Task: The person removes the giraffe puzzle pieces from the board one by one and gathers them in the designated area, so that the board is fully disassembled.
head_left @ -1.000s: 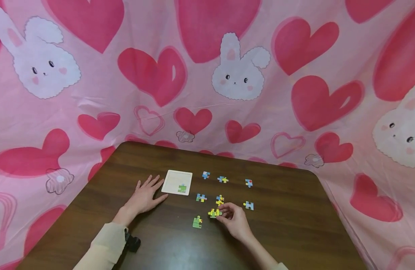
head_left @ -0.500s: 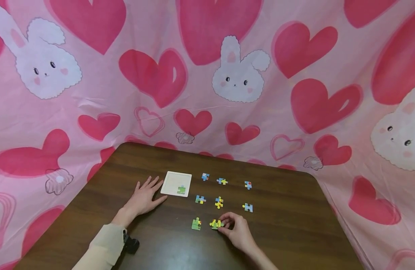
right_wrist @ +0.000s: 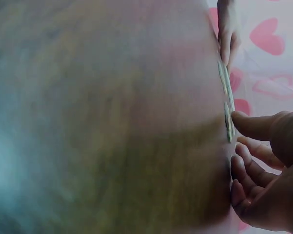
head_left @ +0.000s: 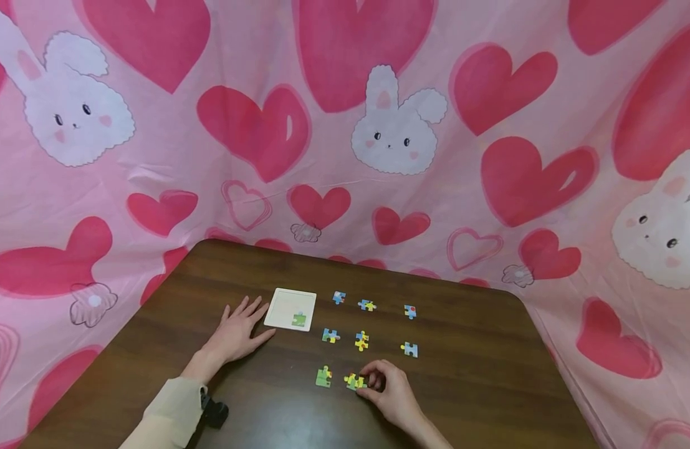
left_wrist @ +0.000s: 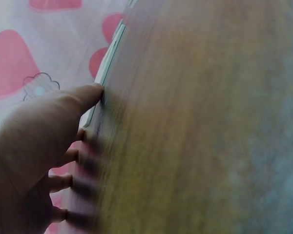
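My right hand (head_left: 391, 393) pinches the right edge of a yellow and green jigsaw puzzle piece (head_left: 354, 381), which looks to be at table level. In the right wrist view, the thumb meets that puzzle piece (right_wrist: 228, 123) edge-on. Just left of it lies a green puzzle piece (head_left: 323, 376); a yellow and blue puzzle piece (head_left: 361, 340) is above. My left hand (head_left: 232, 333) rests on the table with spread fingers, beside a white square puzzle tray (head_left: 280, 307). One green piece (head_left: 298, 319) sits in the tray's lower right corner. The left wrist view shows my left thumb (left_wrist: 90, 95) by the tray.
More loose pieces are spread behind and beside the right hand, among them a blue piece (head_left: 410, 350), a blue piece with red (head_left: 410, 311) and a blue-yellow piece (head_left: 330, 335). The dark wooden table (head_left: 479, 374) ends at a pink heart-patterned cloth (head_left: 322, 143).
My right hand has brought the yellow and green puzzle piece nearer to me, away from the middle piece and level with the green one. The left hand stays by the tray.
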Demonstrator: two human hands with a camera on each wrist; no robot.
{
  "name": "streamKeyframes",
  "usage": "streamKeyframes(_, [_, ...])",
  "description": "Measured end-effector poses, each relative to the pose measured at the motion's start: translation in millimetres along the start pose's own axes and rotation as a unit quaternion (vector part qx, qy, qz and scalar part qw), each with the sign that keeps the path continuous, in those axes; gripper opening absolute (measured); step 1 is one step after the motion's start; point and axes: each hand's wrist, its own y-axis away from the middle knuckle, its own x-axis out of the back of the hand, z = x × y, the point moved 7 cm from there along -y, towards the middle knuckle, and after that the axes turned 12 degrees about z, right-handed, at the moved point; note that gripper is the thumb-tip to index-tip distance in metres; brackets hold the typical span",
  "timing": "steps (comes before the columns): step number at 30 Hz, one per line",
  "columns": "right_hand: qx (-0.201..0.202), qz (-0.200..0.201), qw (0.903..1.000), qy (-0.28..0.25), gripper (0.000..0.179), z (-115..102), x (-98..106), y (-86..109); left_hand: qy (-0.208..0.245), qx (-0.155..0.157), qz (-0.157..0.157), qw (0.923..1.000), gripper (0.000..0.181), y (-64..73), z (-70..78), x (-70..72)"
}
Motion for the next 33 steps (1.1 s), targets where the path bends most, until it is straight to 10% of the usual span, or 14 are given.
streamKeyframes(5, [0.059,0.014,0.9982,-0.001,0.025,-7,1,-13.3,0.000,0.001,0.000,1.0000,0.077,-0.2,0.6,0.0])
streamKeyframes(10, [0.004,-0.029,0.9995,0.009,0.029,-23,-6,-43.8,0.001,0.000,-0.001,1.0000,0.077,-1.3,2.5,-0.1])
streamKeyframes(26, [0.007,-0.069,0.9973,0.022,0.036,-36,-93,-118.4,-0.002,0.001,0.002,1.0000,0.078,-0.6,1.1,-0.4])
streamKeyframes(33, [0.063,-0.075,0.9885,0.115,0.047,19,-145,-146.6,0.001,0.003,0.003,1.0000,0.077,0.3,3.1,0.1])
